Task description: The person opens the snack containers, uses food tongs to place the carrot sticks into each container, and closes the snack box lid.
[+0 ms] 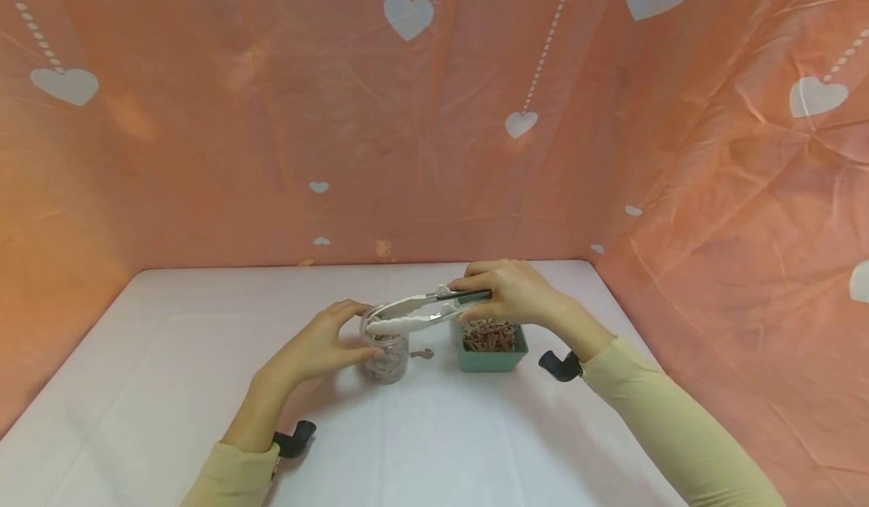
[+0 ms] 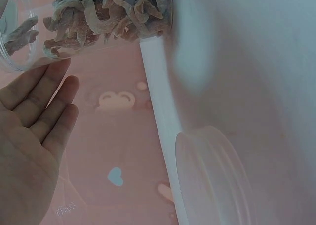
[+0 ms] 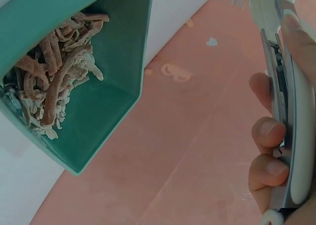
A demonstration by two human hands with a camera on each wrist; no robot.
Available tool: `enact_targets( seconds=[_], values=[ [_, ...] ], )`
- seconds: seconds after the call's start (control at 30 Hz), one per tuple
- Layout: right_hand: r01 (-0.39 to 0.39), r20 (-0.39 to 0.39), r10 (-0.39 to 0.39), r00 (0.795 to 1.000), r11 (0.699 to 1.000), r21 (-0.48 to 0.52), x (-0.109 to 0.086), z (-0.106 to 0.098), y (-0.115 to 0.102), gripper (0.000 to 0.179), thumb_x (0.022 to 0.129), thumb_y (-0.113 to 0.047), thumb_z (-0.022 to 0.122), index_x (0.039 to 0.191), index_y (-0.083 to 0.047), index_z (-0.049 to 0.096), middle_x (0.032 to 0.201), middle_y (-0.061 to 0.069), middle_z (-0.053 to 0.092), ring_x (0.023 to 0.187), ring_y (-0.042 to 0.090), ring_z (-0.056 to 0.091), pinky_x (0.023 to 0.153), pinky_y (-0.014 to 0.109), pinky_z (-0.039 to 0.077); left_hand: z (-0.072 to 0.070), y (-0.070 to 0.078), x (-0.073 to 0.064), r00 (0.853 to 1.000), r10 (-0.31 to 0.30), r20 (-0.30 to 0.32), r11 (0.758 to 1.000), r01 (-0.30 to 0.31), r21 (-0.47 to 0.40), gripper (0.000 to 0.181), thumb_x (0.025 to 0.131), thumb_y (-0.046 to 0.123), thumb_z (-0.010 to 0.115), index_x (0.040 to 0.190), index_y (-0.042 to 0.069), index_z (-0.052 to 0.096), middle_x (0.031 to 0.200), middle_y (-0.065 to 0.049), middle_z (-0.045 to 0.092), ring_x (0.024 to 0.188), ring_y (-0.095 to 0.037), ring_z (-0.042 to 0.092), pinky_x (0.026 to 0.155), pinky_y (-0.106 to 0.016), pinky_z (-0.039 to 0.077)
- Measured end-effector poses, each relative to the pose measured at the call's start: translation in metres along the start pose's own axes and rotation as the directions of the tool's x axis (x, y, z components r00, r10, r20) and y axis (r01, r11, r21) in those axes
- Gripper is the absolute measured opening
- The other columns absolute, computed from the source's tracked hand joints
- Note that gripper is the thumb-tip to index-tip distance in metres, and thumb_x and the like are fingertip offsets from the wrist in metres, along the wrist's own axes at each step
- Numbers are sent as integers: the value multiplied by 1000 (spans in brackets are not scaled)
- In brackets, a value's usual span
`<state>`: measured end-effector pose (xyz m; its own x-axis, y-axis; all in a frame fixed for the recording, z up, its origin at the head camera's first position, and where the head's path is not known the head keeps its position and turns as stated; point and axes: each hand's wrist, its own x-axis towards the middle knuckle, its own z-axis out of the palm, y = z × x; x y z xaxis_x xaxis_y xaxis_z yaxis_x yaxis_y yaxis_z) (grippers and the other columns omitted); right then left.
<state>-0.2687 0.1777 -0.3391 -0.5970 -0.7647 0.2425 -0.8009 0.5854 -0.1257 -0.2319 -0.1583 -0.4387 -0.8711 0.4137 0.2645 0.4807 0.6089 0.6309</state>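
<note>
A clear jar (image 1: pixel 387 365) holds brownish dried strips, also seen through its wall in the left wrist view. My left hand (image 1: pixel 319 348) holds it near the rim, thumb in front and fingers behind; the left wrist view shows several fingers fairly straight beside it. My right hand (image 1: pixel 512 292) grips metal tongs (image 3: pixel 301 136) with white tips. Those tips are at the jar's mouth; whether they pinch a strip I cannot tell. Below the tongs stands a green container (image 1: pixel 490 362) with more dried strips (image 3: pixel 59 67) inside.
One loose strip (image 1: pixel 422 354) lies on the white tabletop (image 1: pixel 434 447) between jar and container. A translucent round object like a lid (image 2: pixel 212 178) shows in the left wrist view. An orange curtain (image 1: pixel 339 115) with hearts borders the table's back and sides.
</note>
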Motion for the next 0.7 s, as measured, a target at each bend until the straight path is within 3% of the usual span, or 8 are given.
enact_targets(
  seconds=[0.2,0.47,0.7],
  values=[
    [-6,-8,6,1000,1000,-5,0,0,-1,53,79,-40,90,127,-20,77,103,-7,70,76,7,58,61,24,45,-1,1,0,1000,-20,7,1000,20,7,66,85,40,87,136,6,63,132,-9,66,131,-37,57,111,-62,44],
    [17,-30,-18,999,1000,-15,-5,1,0,52,80,-43,89,125,-19,78,101,-3,70,75,9,57,61,23,43,-1,1,0,1000,-30,9,1000,30,-1,66,84,39,87,137,7,63,133,-8,65,132,-38,55,111,-63,43],
    [11,-122,-9,993,1000,11,-18,2,2,53,77,-34,93,124,-14,78,104,-2,71,74,11,59,62,25,47,0,1,0,999,-35,10,999,35,2,67,84,39,88,136,6,63,134,-10,65,133,-39,55,111,-64,43]
  ],
)
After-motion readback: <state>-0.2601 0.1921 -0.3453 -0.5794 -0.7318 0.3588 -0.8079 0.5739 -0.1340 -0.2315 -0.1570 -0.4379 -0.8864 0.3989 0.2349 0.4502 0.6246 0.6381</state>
